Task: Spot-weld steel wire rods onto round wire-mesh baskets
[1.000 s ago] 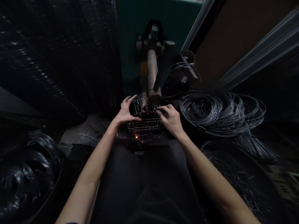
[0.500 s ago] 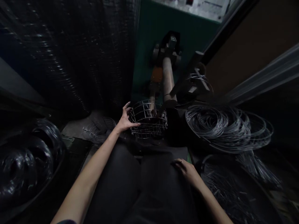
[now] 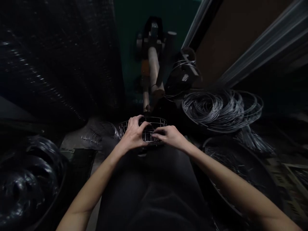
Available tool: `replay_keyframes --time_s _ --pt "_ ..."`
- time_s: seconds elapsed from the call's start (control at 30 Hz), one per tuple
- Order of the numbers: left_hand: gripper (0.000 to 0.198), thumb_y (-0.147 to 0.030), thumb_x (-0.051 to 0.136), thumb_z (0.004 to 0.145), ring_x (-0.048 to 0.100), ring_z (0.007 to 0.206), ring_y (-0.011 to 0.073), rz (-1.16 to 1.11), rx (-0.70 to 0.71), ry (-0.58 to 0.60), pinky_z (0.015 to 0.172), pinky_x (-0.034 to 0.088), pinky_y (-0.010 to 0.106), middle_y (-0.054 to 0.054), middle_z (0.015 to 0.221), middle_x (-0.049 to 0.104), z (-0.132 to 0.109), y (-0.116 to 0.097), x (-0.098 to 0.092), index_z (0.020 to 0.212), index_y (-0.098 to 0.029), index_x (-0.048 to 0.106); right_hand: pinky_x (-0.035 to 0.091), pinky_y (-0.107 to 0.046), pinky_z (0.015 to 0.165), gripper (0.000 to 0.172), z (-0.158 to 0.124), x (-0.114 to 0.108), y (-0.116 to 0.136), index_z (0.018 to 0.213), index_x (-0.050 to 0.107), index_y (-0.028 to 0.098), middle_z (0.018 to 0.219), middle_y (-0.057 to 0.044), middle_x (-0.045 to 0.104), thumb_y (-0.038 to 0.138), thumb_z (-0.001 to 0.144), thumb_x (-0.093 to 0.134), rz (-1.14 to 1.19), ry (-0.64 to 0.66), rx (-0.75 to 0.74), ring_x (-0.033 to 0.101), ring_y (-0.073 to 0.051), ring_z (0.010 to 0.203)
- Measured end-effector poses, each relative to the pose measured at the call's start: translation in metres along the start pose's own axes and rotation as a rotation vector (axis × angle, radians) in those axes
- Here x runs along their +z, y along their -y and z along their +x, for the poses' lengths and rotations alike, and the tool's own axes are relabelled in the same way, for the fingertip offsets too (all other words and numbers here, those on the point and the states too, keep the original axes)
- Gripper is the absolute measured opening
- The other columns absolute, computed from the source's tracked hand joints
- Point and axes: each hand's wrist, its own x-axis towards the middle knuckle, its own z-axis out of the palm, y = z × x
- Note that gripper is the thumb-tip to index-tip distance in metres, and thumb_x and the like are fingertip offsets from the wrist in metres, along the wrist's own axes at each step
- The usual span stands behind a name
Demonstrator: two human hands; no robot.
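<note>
A small round wire basket sits in front of me, just below the two metal arms of a welding machine. My left hand grips the basket's near left rim with curled fingers. My right hand is closed on its near side, fingers pinching the wires, perhaps with a thin wire piece I cannot make out. My dark-clothed lap fills the space below both hands.
A big pile of wire rings lies to the right, with a dark tub of short wire pieces nearer me. Loose wire loops lie on the left; dark coiled rolls stand at far left. Black mesh rolls rise behind.
My right hand has come up from the tub beside my lap and closed on the basket. The basket sits lower, clear of the machine's arms; the sparks seen earlier are gone.
</note>
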Motion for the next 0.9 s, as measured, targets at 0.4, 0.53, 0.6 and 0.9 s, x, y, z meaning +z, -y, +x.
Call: replay_keyframes --time_s 0.4,0.53,0.6,0.9 --pt "0.069 -0.038 0.086 0.052 0.031 0.129 0.0397 -0.081 -0.071 -0.025 0.103 0.037 0.058 0.017 0.135 0.033 0.013 0.0 0.0 0.111 -0.021 0.054 0.036 -0.024 0.046 0.03 -0.006 0.005 -0.018 0.115 0.065 0.024 0.104 -0.002 0.073 0.025 0.087 0.056 -0.672 -0.124 -0.35 0.069 -0.016 0.069" --pt "0.071 -0.038 0.087 0.051 0.031 0.13 0.0399 -0.081 -0.064 -0.039 0.103 0.037 0.058 0.018 0.135 0.033 0.02 0.006 0.001 0.11 -0.02 0.053 0.037 -0.024 0.046 0.031 0.001 0.0 -0.022 0.116 0.065 0.026 0.109 -0.002 0.072 0.026 0.087 0.057 -0.674 -0.15 -0.379 0.069 -0.016 0.066" --pt "0.07 -0.037 0.087 0.051 0.031 0.13 0.0398 -0.081 -0.06 -0.044 0.104 0.037 0.058 0.018 0.135 0.033 0.022 0.009 0.001 0.11 -0.019 0.053 0.038 -0.024 0.046 0.032 0.005 -0.003 -0.022 0.117 0.065 0.026 0.11 -0.002 0.072 0.026 0.086 0.058 -0.657 -0.151 -0.386 0.069 -0.016 0.068" --pt "0.071 -0.036 0.087 0.049 0.034 0.127 0.038 -0.086 -0.062 -0.082 0.103 0.039 0.054 0.015 0.133 0.034 0.031 0.017 -0.002 0.108 -0.021 0.052 0.041 -0.022 0.05 0.032 0.017 -0.01 -0.022 0.117 0.065 0.029 0.109 -0.001 0.072 0.026 0.087 0.057 -0.626 -0.155 -0.365 0.07 -0.016 0.074"
